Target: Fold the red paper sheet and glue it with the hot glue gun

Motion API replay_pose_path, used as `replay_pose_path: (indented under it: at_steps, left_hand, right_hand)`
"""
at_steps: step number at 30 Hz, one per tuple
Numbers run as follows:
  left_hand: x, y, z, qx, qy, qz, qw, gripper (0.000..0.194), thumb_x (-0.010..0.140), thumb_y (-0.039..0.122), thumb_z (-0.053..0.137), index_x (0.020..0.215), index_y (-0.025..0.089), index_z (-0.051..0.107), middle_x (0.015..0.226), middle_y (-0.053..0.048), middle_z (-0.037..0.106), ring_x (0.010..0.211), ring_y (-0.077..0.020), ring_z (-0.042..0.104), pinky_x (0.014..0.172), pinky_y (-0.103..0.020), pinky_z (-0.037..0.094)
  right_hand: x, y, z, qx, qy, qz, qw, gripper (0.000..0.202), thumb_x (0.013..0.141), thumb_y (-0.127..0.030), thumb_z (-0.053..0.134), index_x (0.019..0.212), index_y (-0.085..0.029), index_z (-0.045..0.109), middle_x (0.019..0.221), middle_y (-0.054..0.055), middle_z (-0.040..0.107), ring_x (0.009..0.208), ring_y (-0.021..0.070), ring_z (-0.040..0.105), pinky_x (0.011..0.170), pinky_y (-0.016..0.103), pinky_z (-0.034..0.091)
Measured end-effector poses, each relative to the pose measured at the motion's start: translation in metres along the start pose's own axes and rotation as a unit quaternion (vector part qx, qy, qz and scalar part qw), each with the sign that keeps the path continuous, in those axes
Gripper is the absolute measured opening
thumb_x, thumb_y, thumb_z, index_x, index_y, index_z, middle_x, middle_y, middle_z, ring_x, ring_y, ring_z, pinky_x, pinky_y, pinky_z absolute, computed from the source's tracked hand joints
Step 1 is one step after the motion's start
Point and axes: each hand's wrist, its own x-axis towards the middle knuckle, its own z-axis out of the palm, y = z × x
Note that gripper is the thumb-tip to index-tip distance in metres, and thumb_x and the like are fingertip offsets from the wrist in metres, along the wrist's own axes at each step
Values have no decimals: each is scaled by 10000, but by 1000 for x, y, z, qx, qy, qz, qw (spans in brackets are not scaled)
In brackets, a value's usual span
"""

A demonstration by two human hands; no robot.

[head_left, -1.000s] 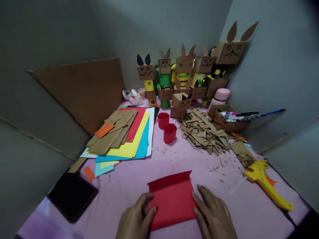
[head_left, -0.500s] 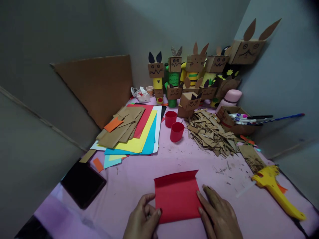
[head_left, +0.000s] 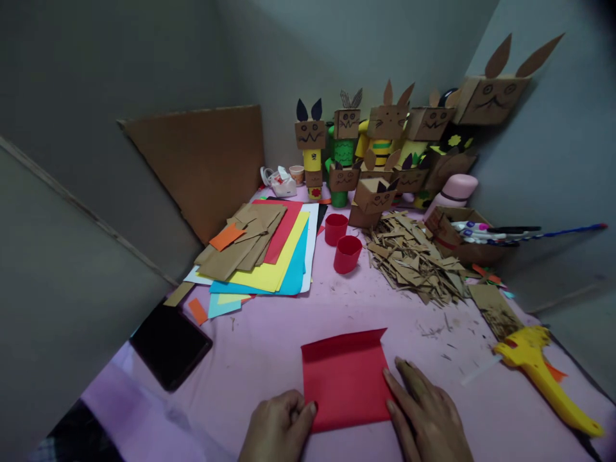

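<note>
Red paper lies on the table between the left hand and right hand.
The left's thumb and curled fingers pinch its left edge; the right, loosely open, touches its right edge.

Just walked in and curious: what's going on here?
A person's left hand holds the near left corner of a red sheet, and the right hand rests along its right edge. The far edge is folded up. Two red tubes stand beyond, by a heap of cardboard scraps. A yellow glue gun lies to the right.
</note>
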Motion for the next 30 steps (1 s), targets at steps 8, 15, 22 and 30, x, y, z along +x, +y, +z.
replay_pose_path:
  at_steps: [8,15,22,30]
  left_hand:
    - [-2,-2,6,-56,-40,-44,997,276,792,371,362,552,233,350,441,29,547,370,-110,444,417,-217,312]
    - [-1,-6,10,-61,-39,-43,996,268,788,367,381,562,229,343,443,34,546,348,-99,460,380,-197,297]
    - [-3,0,3,8,-22,9,1000,278,800,355,404,553,237,358,468,18,567,436,-137,511,493,-238,360]
    - [7,-2,-3,75,-7,49,996,277,783,346,406,539,233,338,513,26,465,523,-148,456,515,-245,293]
  right_hand:
    - [1,1,1,-9,8,-5,1000,365,835,-321,403,1081,-204,645,1122,150,657,956,284,654,626,397,568]
    - [0,0,2,3,-2,1,1000,364,838,-332,417,1101,-204,633,1138,155,649,967,297,647,629,408,558]
    - [-2,0,4,16,-6,4,1000,363,831,-327,442,1125,-211,622,1150,150,642,979,311,639,640,420,550]
    - [2,-6,-2,14,-19,26,999,354,838,-306,434,1124,-209,618,1165,140,635,1005,309,628,653,433,555]
